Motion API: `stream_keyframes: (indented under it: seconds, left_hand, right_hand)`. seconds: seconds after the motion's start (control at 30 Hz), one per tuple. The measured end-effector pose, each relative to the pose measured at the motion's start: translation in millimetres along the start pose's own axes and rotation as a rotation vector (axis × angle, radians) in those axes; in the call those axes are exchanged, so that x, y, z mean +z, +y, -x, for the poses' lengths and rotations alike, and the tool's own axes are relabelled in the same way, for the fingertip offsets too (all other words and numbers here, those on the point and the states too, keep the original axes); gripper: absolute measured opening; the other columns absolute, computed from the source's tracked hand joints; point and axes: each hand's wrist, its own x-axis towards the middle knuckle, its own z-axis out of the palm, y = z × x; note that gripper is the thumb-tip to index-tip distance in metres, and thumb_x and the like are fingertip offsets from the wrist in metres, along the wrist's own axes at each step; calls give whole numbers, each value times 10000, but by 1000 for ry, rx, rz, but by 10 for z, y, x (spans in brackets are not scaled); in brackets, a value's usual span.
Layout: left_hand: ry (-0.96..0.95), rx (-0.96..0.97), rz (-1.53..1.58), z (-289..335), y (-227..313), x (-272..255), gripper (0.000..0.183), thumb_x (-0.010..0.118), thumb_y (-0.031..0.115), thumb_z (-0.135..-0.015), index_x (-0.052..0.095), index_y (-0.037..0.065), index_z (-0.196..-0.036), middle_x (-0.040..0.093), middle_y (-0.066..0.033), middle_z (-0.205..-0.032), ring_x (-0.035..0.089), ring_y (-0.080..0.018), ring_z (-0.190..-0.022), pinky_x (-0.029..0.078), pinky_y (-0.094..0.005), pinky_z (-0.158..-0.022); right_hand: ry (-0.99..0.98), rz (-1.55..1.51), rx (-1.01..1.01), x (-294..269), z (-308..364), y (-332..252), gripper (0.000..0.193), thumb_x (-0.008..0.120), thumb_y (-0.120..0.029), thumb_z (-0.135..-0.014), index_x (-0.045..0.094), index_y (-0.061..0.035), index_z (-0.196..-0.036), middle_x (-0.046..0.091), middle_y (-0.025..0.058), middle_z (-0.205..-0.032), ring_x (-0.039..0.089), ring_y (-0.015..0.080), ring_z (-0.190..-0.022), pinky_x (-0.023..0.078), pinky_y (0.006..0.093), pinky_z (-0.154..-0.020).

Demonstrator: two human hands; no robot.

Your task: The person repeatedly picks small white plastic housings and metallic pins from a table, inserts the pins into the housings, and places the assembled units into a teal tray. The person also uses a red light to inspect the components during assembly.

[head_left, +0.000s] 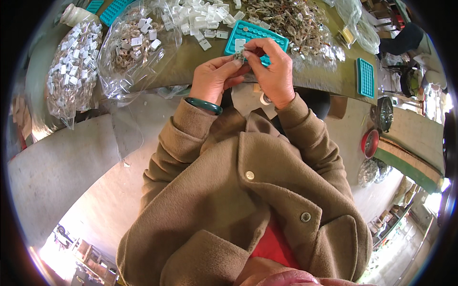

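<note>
A small piece (239, 56) of greyish colour is between the fingertips of both hands, just over the near edge of a teal tray (279, 40). A white card (240, 45) shows directly above this piece; I cannot tell whether the two are joined. The left hand (213, 75) is nearly closed, and its thumb and forefinger pinch the piece from below. The right hand (271, 64) is bent, with thumb and forefinger brought together at the upper side of the same piece; its other fingers are curled loosely. The exact contact of the right fingertips is too small to tell.

The tray has rows of rounded hollows and lies on a table (329, 76). Beyond the tray, to the left, is a loose heap of white cards (205, 16); to the right spreads a large pile of brownish and clear trinkets (293, 21). At the left side of the table there are two clear bags: the nearer one to the hands (138, 43) contains trinkets and some cards, and the outer one (71, 71) is full of carded pieces. A second teal tray (366, 78) lies near the right end. On the left wrist is a dark green bangle (204, 106).
</note>
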Motion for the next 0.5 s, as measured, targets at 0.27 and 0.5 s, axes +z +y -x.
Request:
stream_keyframes:
  seconds: [0.27, 0.5]
  left_hand:
    - [-2, 99, -7, 90, -123, 63, 265, 686, 101, -903, 669, -26, -1135, 691, -63, -1014, 666, -124, -892, 552, -244, -762]
    - [37, 257, -92, 167, -235, 151, 279, 678, 116, -912, 666, -30, -1150, 696, -78, -1019, 664, -118, -874, 559, -235, -732]
  right_hand:
    - [-87, 233, -310, -130, 81, -17, 147, 655, 8, -795, 646, -63, -923, 652, 77, -852, 611, 298, -813, 498, 376, -731]
    - [-133, -97, 199, -233, 120, -48, 159, 698, -41, -823, 596, -35, -945, 616, 58, -808, 596, 166, -780, 476, 297, -709]
